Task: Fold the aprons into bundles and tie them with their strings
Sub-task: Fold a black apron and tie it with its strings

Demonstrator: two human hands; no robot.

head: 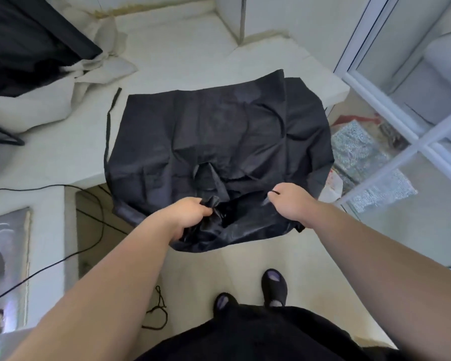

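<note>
A black apron [214,136] lies spread over the corner of a white cushioned seat [182,56], its near edge hanging off the front. One black string [109,126] trails along the apron's left side. My left hand [186,213] grips a bunched fold of the near edge. My right hand [290,201] grips the same edge further right, fingers curled into the cloth and a thin string showing at the knuckles.
A cream cloth [63,100] and a dark pile [24,43] lie at the back left. A black cable [89,204] runs over the seat and floor. A loose string [159,311] lies on the floor. Glass door frames [401,100] stand right. My feet [274,285] are below.
</note>
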